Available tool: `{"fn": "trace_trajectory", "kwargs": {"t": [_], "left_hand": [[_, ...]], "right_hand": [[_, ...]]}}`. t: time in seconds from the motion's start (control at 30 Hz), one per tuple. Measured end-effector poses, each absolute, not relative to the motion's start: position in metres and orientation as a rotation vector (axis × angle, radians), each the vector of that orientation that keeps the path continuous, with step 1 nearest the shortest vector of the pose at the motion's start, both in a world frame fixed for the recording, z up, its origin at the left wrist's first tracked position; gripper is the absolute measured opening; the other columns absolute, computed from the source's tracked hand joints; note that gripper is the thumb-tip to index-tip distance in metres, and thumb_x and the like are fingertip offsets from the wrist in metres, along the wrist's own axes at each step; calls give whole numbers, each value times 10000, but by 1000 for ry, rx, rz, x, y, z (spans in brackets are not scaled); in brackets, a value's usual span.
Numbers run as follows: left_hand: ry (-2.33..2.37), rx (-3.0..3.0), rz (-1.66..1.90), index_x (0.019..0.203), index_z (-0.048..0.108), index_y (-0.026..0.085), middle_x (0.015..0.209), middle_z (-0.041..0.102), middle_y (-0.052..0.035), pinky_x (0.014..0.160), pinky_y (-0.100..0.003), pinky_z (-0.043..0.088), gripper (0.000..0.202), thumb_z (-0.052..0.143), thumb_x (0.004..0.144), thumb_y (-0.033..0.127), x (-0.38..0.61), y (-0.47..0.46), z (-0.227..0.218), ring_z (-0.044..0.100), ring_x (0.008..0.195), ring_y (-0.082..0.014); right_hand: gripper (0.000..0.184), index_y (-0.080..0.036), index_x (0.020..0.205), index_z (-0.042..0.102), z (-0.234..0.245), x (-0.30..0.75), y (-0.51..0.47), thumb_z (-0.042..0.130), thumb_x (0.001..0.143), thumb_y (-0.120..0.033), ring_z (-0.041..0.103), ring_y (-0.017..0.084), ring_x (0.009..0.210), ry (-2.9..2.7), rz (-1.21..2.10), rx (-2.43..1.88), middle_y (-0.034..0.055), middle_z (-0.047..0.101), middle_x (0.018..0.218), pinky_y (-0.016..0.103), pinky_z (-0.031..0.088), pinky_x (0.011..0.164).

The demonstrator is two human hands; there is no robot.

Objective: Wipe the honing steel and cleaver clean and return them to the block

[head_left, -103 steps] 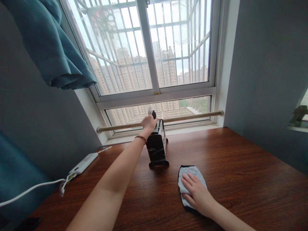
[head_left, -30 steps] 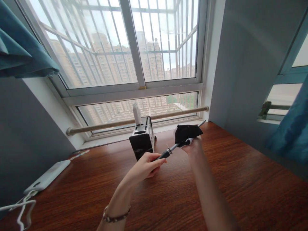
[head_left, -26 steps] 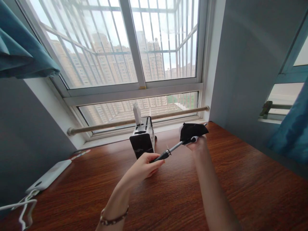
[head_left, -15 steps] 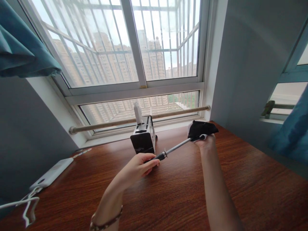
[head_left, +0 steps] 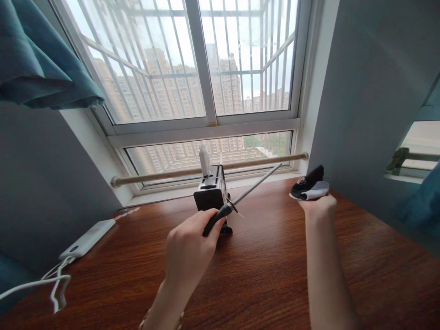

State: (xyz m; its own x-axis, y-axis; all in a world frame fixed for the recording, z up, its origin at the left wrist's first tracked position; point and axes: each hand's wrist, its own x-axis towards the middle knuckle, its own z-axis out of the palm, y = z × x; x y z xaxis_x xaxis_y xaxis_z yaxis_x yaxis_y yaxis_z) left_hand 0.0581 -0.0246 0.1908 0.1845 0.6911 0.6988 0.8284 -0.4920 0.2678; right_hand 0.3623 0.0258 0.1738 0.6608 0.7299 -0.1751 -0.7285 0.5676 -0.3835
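My left hand (head_left: 192,240) is closed around the black handle of a honing steel (head_left: 252,189). Its long grey rod slants up to the right, and a small metal guard sits where rod meets handle. In my right hand (head_left: 321,205) is a folded black and white cloth (head_left: 310,185) with a small emblem on its dark side. The rod's tip points toward the window, apart from the cloth. Just behind my left hand stands a black tissue box (head_left: 209,197) with a white tissue sticking up; the handle and fingers partly cover it.
Both hands are above a reddish-brown wooden table (head_left: 261,275). At its left edge lies a white power bank (head_left: 87,238) with a white cable (head_left: 57,279). A pole (head_left: 165,174) runs across the barred window behind the table. A blue curtain (head_left: 44,64) hangs at left.
The cloth has come off the rod and moved right with my right hand, folding over. My left hand has turned the honing steel so its tip points higher. The view has shifted slightly.
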Motion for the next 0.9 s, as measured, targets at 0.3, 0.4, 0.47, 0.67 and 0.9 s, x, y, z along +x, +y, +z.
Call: {"fn": "trace_trajectory", "kwargs": {"t": [0.3, 0.4, 0.47, 0.67, 0.9], "left_hand": [[-1234, -1811, -1352, 967, 610, 167, 844, 654, -53, 728, -270, 409, 218, 579, 800, 303, 61, -10, 183, 586, 780, -195], [-1224, -1829, -1254, 975, 610, 162, 842, 645, -48, 719, -266, 399, 218, 564, 813, 300, 64, -11, 181, 573, 787, -194], [-1254, -1888, -1193, 1009, 599, 162, 846, 639, -47, 706, -263, 392, 240, 532, 833, 311, 68, -12, 180, 571, 792, -194], [-1587, -2109, -1074, 970, 596, 207, 850, 632, -13, 624, -260, 356, 228, 451, 871, 352, 74, -8, 180, 584, 744, -175], [-1911, -2262, -1451, 911, 634, 221, 824, 663, -4, 656, -264, 371, 282, 496, 816, 447, 60, 0, 187, 572, 728, -175]], "right_hand": [[313, -136, 862, 580, 205, 218, -5, 279, 881, -220, 607, 170, 715, -191, 1739, -202, 71, 631, 763, 315, 509, 648], [233, -105, 834, 584, 204, 195, -17, 373, 868, -198, 593, 132, 675, -259, 1871, -259, 59, 629, 736, 247, 508, 625], [137, -106, 802, 587, 198, 191, -16, 471, 830, -174, 588, 111, 636, -357, 1802, -318, 41, 629, 716, 217, 500, 603], [267, -97, 766, 625, 172, 188, 8, 739, 623, -292, 561, 108, 525, -606, 1445, -496, 22, 620, 623, 199, 449, 497], [357, -118, 800, 605, 163, 206, 32, 720, 621, -405, 485, 78, 449, -552, 1192, -513, -22, 543, 543, 187, 395, 435]]}}
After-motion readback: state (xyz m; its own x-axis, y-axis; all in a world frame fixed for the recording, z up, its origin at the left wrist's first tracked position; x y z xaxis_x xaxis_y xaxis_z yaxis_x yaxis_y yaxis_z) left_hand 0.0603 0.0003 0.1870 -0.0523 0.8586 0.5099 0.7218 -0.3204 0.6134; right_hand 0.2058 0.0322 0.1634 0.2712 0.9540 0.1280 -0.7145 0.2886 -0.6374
